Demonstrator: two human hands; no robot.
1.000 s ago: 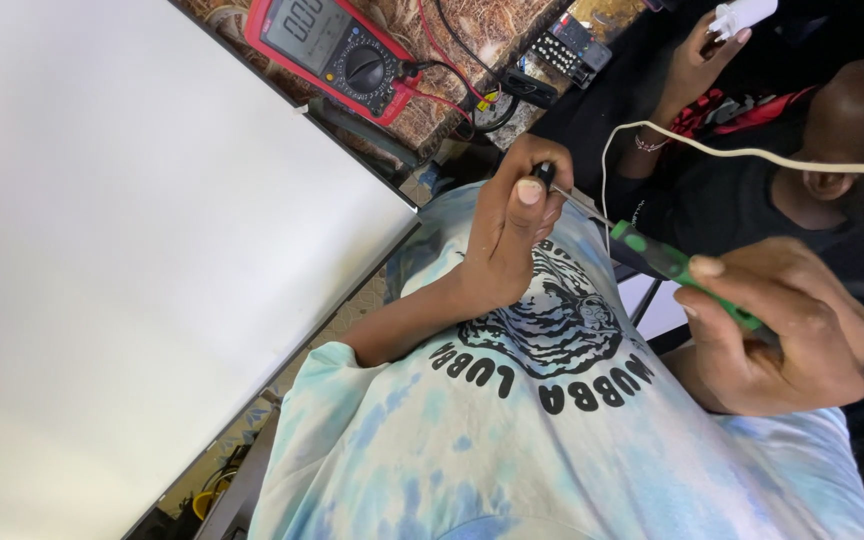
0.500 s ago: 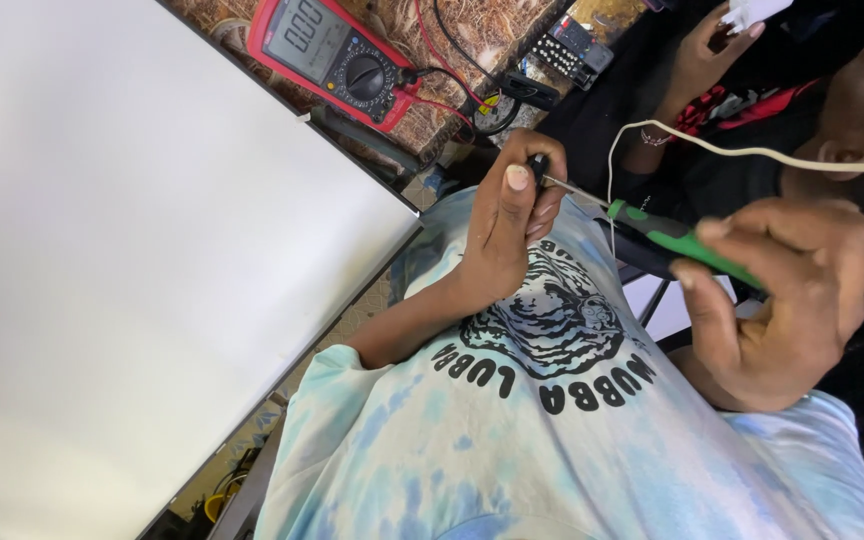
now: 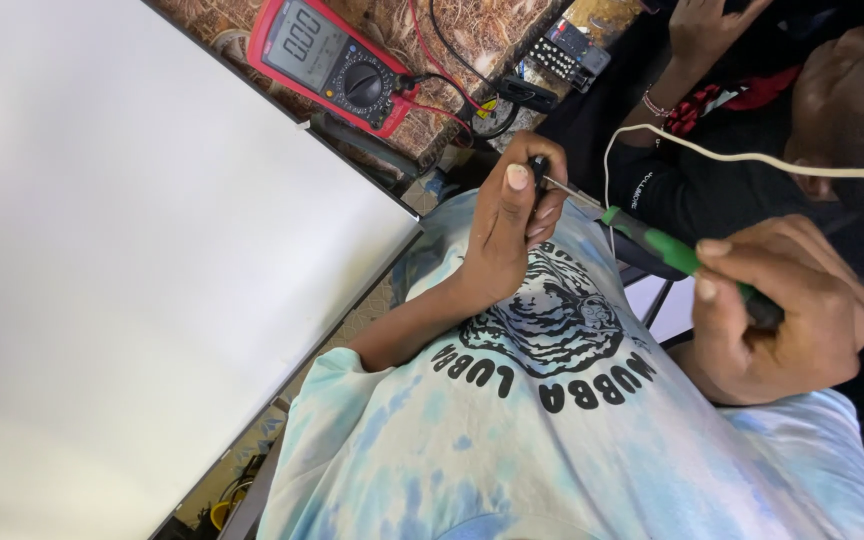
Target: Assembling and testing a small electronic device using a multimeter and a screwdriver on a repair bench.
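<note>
Screwdriver with green and black handle in right hand, fingers wrapped tight round the grip, shaft pointing left across the scene. Its thin metal tip meets a small dark part pinched in the left hand; thumb and fingers are closed on that part, most of it hidden, kind not clear. Both hands sit above the person's chest, over a pale blue tie-dye shirt with a black printed graphic.

Left of the hands, a large white panel with a dark edge fills most of the view. Far side, beyond the panel's edge: red digital multimeter lying on a brown patterned surface, red and black leads trailing right from it. Just right of the leads, a small black box with rows of white dots.

White cable runs from the right edge toward the left hand, looping down near the screwdriver shaft. Far right, another person in dark clothing; one hand of theirs is raised at the top edge, red band at the wrist.
</note>
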